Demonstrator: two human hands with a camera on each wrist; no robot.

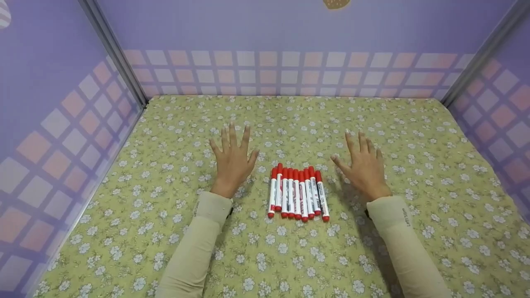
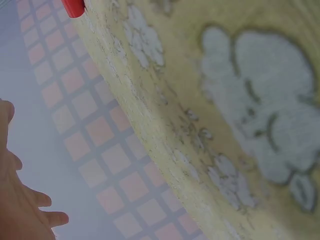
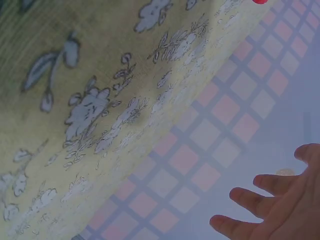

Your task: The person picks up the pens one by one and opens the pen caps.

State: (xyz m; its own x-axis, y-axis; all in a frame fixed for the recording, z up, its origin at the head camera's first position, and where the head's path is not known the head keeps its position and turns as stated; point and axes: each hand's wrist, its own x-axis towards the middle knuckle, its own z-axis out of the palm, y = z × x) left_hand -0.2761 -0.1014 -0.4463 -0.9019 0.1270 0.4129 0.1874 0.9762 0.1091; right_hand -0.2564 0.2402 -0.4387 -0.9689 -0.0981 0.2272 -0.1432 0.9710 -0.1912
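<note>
A floral tablecloth [image 1: 136, 231] lies beneath the left hand [image 1: 232, 163] and the right hand [image 1: 366, 169], each with fingers and thumb spread apart, while in the gap between them, just beside both, sits a side-by-side row of white markers [image 1: 297, 194] with red caps [image 1: 311, 171].

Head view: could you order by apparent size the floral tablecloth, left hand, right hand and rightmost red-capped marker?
1. Floral tablecloth
2. Left hand and right hand: too alike to rank
3. Rightmost red-capped marker
</note>
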